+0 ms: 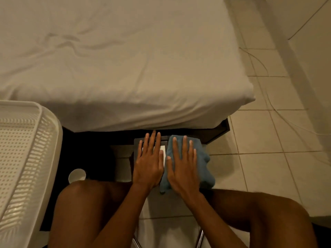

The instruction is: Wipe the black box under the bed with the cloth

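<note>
Left hand point(148, 165) fingers straight and slightly spread, flat on black box point(137, 149), gripping nothing. Right hand point(182, 169) fingers splayed, palm pressing blue cloth point(204, 167) onto box's right half, not clamped. Box on tiled floor point(268, 167), far edge at bed point(125, 68) base, 12 o'clock from knees. White basket point(23, 158) at 9 o'clock; small white cup point(77, 175) left of box.

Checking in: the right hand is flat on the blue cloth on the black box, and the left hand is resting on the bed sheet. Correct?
Not quite. The head view shows the left hand flat on the black box itself, below the bed edge, not on the sheet. The rest holds: the right hand lies flat on the blue cloth on the box.
</note>
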Tool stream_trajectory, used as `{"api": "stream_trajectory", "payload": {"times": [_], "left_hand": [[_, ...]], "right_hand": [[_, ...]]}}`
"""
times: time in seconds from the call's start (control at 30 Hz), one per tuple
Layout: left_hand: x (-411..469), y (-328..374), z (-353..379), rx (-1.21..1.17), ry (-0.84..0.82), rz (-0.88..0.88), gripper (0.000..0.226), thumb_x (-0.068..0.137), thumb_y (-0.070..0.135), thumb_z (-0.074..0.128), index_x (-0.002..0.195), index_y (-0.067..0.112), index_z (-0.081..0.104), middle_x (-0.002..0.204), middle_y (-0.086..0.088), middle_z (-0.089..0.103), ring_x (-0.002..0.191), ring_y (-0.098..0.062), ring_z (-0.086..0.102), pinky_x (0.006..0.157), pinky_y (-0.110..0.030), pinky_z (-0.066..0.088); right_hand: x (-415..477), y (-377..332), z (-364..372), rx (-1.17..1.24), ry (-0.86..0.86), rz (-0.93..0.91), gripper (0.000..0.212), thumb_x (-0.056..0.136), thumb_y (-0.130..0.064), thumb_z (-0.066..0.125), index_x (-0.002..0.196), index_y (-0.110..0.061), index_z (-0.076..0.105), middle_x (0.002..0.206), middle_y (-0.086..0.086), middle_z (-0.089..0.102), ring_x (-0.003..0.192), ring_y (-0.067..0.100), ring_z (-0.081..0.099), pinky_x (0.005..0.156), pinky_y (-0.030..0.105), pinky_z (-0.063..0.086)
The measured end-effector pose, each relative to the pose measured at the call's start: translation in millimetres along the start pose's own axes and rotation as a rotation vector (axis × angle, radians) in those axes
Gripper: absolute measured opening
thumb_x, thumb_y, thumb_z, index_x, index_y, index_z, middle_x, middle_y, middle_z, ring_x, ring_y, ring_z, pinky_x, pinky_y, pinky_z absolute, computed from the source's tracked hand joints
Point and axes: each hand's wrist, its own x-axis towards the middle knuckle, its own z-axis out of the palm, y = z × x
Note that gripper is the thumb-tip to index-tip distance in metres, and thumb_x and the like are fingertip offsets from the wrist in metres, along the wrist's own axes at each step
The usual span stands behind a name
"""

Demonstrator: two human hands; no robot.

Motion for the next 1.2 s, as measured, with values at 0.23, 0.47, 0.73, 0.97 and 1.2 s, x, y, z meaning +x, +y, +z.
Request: {"api": "stream_trajectory", "payload": {"times": [0.23, 0.47, 0.73, 0.97, 1.2], "left_hand": [[0, 1, -1, -0.031, 0.004, -0.03, 0.055, 0.104, 0.034, 0.017, 0.156, 0.022, 0.004, 0.165, 0.0, 0.003, 0.151, -0.012, -0.008, 0.124, -0.04, 0.007], [1, -1, 1, -0.014, 0.016, -0.001, 0.056, 0.102, 0.035, 0.014, 0.156, 0.02, 0.008, 0.164, -0.002, 0.009, 0.152, -0.016, -0.003, 0.123, -0.039, 0.007], [2, -3, 1, -0.034, 0.018, -0.004, 0.054, 0.104, 0.035, 0.017, 0.156, 0.023, 0.01, 0.164, 0.002, 0.008, 0.152, -0.013, -0.003, 0.123, -0.035, 0.006], [6, -3, -2, -0.077, -0.006, -0.013, 0.058, 0.101, 0.043, 0.012, 0.156, 0.021, 0.014, 0.163, 0.0, 0.012, 0.151, -0.015, -0.001, 0.122, -0.03, 0.0], [20, 12, -23, -0.265, -0.02, -0.11, 0.05, 0.095, 0.023, 0.043, 0.144, 0.012, 0.046, 0.155, -0.012, 0.035, 0.148, -0.03, 0.024, 0.12, -0.042, 0.024]], "right_hand": [[14, 18, -15, 0.047, -0.032, 0.022, 0.064, 0.103, -0.052, 0.021, 0.161, -0.033, 0.0, 0.17, 0.003, -0.008, 0.156, 0.022, -0.01, 0.126, 0.044, -0.003], [-3, 12, 0, -0.01, -0.034, -0.058, 0.066, 0.103, -0.052, 0.024, 0.161, -0.033, -0.002, 0.17, 0.005, -0.006, 0.157, 0.025, -0.007, 0.125, 0.047, -0.005], [4, 10, -12, 0.029, -0.047, -0.061, 0.064, 0.102, -0.054, 0.013, 0.16, -0.033, -0.003, 0.169, 0.004, -0.011, 0.156, 0.023, -0.013, 0.125, 0.045, -0.006], [8, 37, -47, 0.411, -0.096, -0.092, 0.056, 0.103, -0.056, 0.024, 0.157, -0.041, 0.021, 0.169, -0.006, 0.009, 0.155, 0.015, 0.005, 0.126, 0.04, 0.014], [59, 84, -68, 0.91, -0.312, 0.735, 0.065, 0.098, -0.045, 0.055, 0.151, -0.011, 0.038, 0.151, 0.016, 0.046, 0.13, 0.034, 0.051, 0.101, 0.042, 0.048]]}}
